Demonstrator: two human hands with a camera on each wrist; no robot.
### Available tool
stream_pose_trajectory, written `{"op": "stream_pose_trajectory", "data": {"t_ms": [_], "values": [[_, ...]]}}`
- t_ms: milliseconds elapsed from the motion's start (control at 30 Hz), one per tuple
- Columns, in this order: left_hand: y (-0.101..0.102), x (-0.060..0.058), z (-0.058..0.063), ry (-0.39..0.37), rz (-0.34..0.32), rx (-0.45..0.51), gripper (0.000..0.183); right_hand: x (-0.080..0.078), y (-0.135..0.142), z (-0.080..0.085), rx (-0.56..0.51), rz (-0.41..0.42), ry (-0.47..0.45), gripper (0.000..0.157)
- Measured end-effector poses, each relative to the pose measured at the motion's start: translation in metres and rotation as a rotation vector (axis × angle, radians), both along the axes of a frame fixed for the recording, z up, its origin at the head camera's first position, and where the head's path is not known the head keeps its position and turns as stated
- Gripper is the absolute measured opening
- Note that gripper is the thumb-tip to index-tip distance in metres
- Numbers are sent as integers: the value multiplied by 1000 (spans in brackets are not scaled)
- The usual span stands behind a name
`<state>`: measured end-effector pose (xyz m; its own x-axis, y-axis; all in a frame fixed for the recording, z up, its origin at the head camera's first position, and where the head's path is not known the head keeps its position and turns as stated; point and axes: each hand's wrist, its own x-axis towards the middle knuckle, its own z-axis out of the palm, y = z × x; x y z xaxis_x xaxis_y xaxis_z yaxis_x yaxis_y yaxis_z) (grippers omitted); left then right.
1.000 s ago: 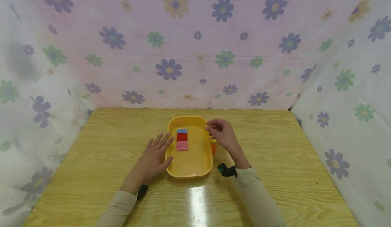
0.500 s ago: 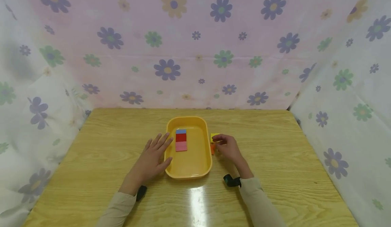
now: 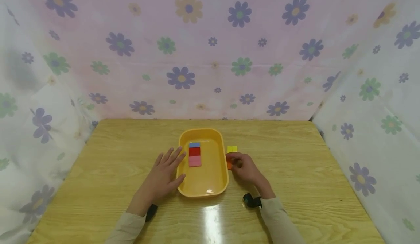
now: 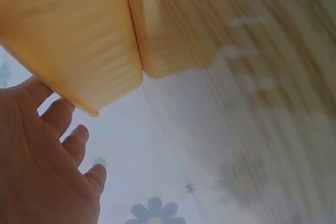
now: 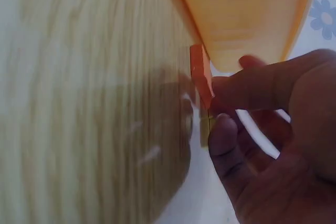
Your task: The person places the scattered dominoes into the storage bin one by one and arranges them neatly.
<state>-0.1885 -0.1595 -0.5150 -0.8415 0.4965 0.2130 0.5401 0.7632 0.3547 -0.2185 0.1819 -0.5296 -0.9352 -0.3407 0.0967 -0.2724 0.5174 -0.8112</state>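
A yellow tray (image 3: 203,193) sits on the table, with a strip of blue, red (image 3: 194,151) and pink (image 3: 195,161) blocks inside, left of its middle. My left hand (image 3: 161,178) lies spread over the tray's left rim, its fingertips touching it; the left wrist view shows the fingers under the rim. Right of the tray, my right hand (image 3: 246,169) has thumb and index finger pinched at one end of an orange block (image 5: 199,66). The fingertips partly hide that block. Just beyond it, a yellow block (image 3: 232,148) lies flat on the table.
The wood-grain table (image 3: 311,185) extends to both sides of the tray. Flowered cloth (image 3: 210,54) hangs behind it and along both sides. A dark wrist camera (image 3: 252,201) sits by the right sleeve, another (image 3: 151,212) by the left.
My right hand has come down from the tray's upper right rim, past the yellow block, to the orange block. The yellow block is now uncovered. My left hand stays at the rim.
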Motion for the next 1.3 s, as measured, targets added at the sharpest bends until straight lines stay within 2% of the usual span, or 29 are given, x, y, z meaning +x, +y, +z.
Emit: {"op": "stream_pose_trajectory", "data": {"t_ms": [100, 233, 367, 600, 833, 933, 1300], "values": [[0, -1, 0, 15, -1, -6, 71, -2, 1, -1, 18, 40, 22, 41], [0, -1, 1, 12, -4, -7, 71, -4, 3, 0, 69, 67, 7, 41], [-1, 1, 3, 9, -5, 7, 71, -3, 5, 1, 85, 63, -3, 40], [-1, 1, 1, 8, -8, 20, 71, -1, 13, 1, 131, 61, 40, 31], [-1, -1, -2, 38, -14, 35, 71, 2, 19, 1, 158, 9, -68, 29], [-1, -1, -3, 41, -15, 42, 70, 4, 19, 3, 162, -16, -87, 30], [-3, 0, -4, 8, -9, 35, 70, 10, 15, 1, 191, 22, -16, 17]]}}
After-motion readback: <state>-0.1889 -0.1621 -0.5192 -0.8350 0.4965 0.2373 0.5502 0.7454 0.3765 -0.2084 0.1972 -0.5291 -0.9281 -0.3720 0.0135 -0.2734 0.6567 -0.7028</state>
